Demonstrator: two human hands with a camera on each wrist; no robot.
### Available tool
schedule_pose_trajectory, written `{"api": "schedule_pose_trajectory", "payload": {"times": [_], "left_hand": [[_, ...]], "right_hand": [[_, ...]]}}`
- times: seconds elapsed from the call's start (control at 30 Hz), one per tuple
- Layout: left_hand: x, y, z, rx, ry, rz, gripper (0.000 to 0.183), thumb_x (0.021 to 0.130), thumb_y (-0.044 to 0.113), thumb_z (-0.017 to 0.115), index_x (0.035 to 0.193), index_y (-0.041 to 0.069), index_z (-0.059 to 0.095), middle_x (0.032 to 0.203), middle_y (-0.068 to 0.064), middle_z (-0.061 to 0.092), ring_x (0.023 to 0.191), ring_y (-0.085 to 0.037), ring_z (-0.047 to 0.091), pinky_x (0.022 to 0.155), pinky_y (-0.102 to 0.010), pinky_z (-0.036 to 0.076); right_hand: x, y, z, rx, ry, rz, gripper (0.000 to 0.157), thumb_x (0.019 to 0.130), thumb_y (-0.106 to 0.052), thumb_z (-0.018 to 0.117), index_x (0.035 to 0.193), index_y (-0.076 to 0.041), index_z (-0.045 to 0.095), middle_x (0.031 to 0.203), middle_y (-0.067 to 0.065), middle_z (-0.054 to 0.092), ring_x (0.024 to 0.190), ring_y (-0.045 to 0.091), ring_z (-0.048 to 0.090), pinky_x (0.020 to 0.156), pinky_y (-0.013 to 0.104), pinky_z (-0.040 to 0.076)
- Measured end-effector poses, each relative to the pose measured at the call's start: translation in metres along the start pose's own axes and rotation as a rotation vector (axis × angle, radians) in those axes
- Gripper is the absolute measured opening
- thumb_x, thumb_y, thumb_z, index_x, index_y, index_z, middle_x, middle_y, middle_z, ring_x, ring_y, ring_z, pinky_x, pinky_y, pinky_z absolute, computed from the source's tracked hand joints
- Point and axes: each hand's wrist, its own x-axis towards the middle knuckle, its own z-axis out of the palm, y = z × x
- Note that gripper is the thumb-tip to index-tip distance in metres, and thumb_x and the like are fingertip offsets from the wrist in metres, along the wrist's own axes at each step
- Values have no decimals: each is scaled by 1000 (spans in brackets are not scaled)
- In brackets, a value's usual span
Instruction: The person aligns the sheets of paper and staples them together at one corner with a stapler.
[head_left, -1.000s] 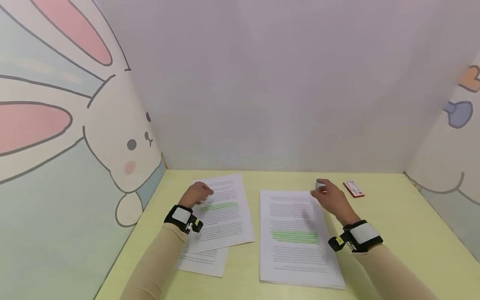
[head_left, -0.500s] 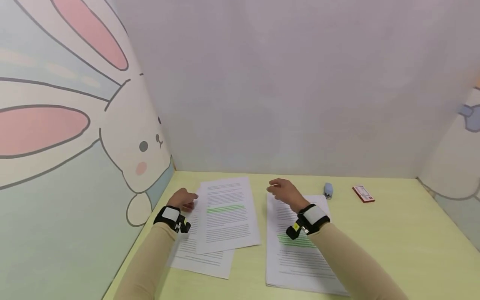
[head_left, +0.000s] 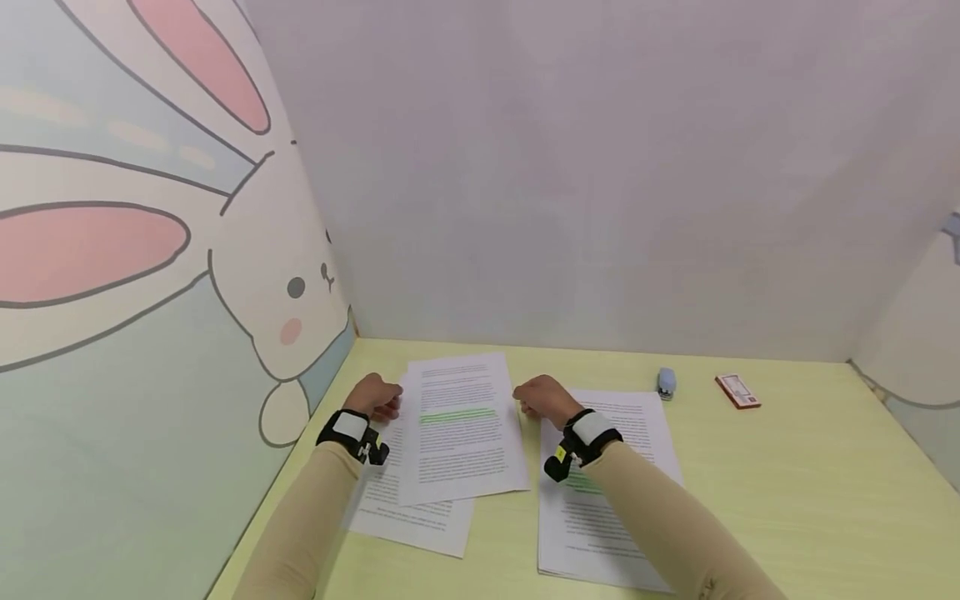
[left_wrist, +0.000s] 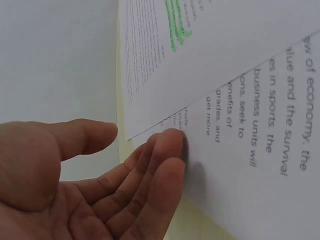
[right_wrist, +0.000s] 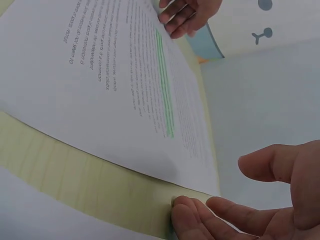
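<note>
Two overlapping printed sheets lie on the left of the table. The upper sheet (head_left: 461, 450), with a green highlighted band, lies askew over the lower sheet (head_left: 420, 521). At their left edge is my left hand (head_left: 373, 395); its fingertips (left_wrist: 170, 145) touch the lower sheet's margin, thumb held apart. My right hand (head_left: 551, 400) is at the upper sheet's right edge, fingertips (right_wrist: 186, 215) low by the table, thumb raised clear. Neither hand grips paper. Under my right wrist lies a paper stack (head_left: 600, 533), also highlighted green, partly hidden by the forearm.
Behind the stack's far right corner stands a small blue stapler (head_left: 666, 382). A red and white box (head_left: 738, 392) lies farther right. The pale yellow table (head_left: 810, 483) meets a grey back wall (head_left: 570, 208) and a rabbit-painted side wall (head_left: 247, 292).
My right hand has moved left from beside the stapler, across the stack, to the upper sheet's right edge. My left hand has drawn back from over the upper sheet to the sheets' left edge.
</note>
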Motion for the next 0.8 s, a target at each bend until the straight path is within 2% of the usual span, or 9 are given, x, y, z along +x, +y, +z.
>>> {"api": "schedule_pose_trajectory", "payload": {"times": [0.23,0.47,0.6,0.8], "left_hand": [[4,1,4,-32,-10,-23,20,100,8,52,98,-7,64,75,-10,67,57,-15,67,52,-26,54],[3,7,8,-51,-54,-69,23,103,10,51,99,-8,65,76,-11,69,59,-16,69,54,-28,56],[0,9,12,-56,-79,-75,25,104,12,51,99,-7,66,77,-11,70,61,-17,70,56,-28,57],[2,7,18,-60,-82,-85,24,104,13,52,98,-5,67,76,-10,70,61,-16,70,55,-28,58]], "right_hand": [[8,4,2,-29,30,27,37,100,-15,58,66,-3,51,67,9,51,64,22,42,65,33,37],[11,4,3,-55,68,25,36,97,-14,60,63,-2,61,68,11,61,61,20,47,64,32,40],[11,1,5,-73,88,54,34,97,-15,60,70,3,67,72,13,66,61,20,51,67,31,43],[12,-2,7,9,100,130,26,97,-14,59,91,9,70,71,10,61,61,18,53,62,29,45]]}}
